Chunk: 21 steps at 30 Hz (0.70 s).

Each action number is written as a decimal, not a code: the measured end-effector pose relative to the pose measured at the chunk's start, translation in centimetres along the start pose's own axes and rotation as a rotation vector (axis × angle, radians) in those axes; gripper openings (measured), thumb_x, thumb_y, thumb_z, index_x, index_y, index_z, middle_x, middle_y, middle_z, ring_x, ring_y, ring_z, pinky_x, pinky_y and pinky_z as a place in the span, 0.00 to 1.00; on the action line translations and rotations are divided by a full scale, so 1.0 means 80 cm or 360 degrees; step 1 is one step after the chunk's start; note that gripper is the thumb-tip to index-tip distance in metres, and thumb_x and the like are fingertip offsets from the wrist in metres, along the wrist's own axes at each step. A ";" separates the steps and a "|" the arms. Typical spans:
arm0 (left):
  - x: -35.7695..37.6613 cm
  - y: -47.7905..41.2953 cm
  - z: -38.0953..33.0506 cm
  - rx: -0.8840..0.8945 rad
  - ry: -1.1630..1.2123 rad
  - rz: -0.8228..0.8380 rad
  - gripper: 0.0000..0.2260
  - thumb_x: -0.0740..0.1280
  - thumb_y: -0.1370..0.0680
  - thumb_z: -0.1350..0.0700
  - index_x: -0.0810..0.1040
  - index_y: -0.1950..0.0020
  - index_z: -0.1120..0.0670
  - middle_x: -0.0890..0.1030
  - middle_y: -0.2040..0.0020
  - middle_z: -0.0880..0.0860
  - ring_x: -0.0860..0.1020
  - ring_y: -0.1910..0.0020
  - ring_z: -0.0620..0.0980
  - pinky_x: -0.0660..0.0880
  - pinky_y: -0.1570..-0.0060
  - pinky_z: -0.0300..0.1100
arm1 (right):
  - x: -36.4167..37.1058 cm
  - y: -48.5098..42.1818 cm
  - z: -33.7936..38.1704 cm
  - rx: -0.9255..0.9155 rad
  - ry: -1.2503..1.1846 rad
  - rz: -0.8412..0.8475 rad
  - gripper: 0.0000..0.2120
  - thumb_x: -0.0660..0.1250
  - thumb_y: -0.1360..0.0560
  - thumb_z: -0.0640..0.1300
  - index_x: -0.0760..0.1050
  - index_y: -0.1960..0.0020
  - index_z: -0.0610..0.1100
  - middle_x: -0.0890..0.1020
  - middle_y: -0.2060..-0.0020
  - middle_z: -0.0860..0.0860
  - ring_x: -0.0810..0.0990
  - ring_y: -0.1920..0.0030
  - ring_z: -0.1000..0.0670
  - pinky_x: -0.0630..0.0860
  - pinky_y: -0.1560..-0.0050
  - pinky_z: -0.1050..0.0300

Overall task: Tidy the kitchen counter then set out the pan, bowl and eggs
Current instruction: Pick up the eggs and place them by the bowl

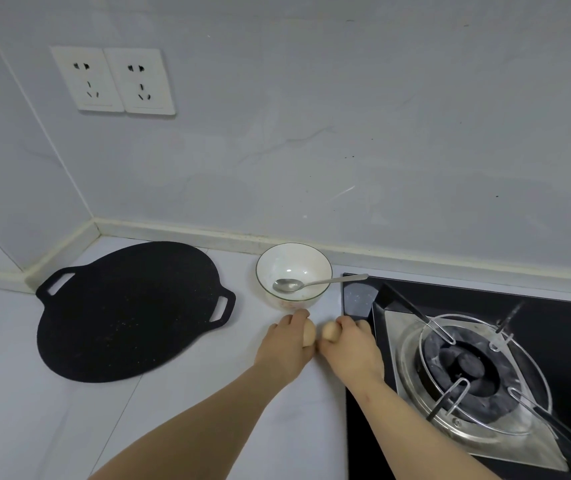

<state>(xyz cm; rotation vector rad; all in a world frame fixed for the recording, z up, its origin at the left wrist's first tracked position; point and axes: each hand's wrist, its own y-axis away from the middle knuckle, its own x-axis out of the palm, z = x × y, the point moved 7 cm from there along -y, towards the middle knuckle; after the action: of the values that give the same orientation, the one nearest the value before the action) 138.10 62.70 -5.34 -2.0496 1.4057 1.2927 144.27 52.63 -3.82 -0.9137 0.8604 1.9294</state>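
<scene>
Placing beside bowl (277, 263) | your left hand (285, 344) grips left egg (309, 336), right hand (355, 346) grips right egg (329, 331) | seemingly so neither rolls.

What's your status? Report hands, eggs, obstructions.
Left hand grips one egg, right hand grips other egg. Both in front of bowl, spoon lying in it. Pan flat on counter, left; nothing blocking.
</scene>
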 end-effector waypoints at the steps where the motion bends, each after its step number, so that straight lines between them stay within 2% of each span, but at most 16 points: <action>1: 0.001 0.000 0.000 -0.0002 0.0023 0.0014 0.26 0.64 0.23 0.52 0.59 0.27 0.53 0.68 0.32 0.54 0.69 0.36 0.55 0.66 0.39 0.43 | 0.001 0.000 0.000 0.0011 -0.0043 0.0012 0.20 0.62 0.27 0.49 0.69 0.36 0.44 0.70 0.41 0.46 0.75 0.45 0.44 0.73 0.47 0.54; 6: 0.000 -0.004 -0.002 0.0012 0.0067 0.0054 0.28 0.66 0.25 0.54 0.59 0.28 0.53 0.67 0.32 0.54 0.68 0.33 0.53 0.67 0.38 0.43 | 0.001 0.003 -0.002 0.0029 -0.0215 0.0026 0.26 0.62 0.27 0.46 0.64 0.31 0.45 0.68 0.38 0.47 0.74 0.42 0.44 0.70 0.49 0.55; 10: -0.002 -0.004 -0.004 0.0025 0.0054 0.0037 0.28 0.66 0.24 0.54 0.59 0.27 0.53 0.67 0.31 0.54 0.67 0.32 0.52 0.65 0.38 0.41 | 0.000 0.004 -0.004 0.0018 -0.0282 0.0018 0.25 0.60 0.26 0.46 0.63 0.30 0.47 0.67 0.36 0.47 0.73 0.40 0.46 0.71 0.48 0.55; 17: -0.009 0.001 -0.006 0.0038 0.0061 0.0018 0.27 0.65 0.23 0.54 0.59 0.27 0.53 0.66 0.30 0.53 0.67 0.31 0.51 0.65 0.36 0.41 | -0.005 0.008 -0.006 0.0055 -0.0228 -0.0029 0.26 0.60 0.26 0.49 0.62 0.29 0.49 0.66 0.35 0.48 0.71 0.38 0.45 0.71 0.40 0.50; 21: -0.017 0.010 -0.005 0.0061 0.0068 0.0034 0.27 0.65 0.24 0.55 0.59 0.27 0.54 0.65 0.30 0.53 0.68 0.33 0.51 0.66 0.37 0.40 | -0.012 0.015 -0.004 0.0059 -0.0215 -0.0105 0.25 0.60 0.26 0.49 0.63 0.30 0.49 0.67 0.35 0.48 0.70 0.37 0.44 0.69 0.39 0.51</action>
<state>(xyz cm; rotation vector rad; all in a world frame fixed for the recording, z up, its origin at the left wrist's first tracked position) 137.45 62.83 -3.85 -2.0541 1.4631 1.2277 143.73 51.52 -2.90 -0.7712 0.7752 1.8888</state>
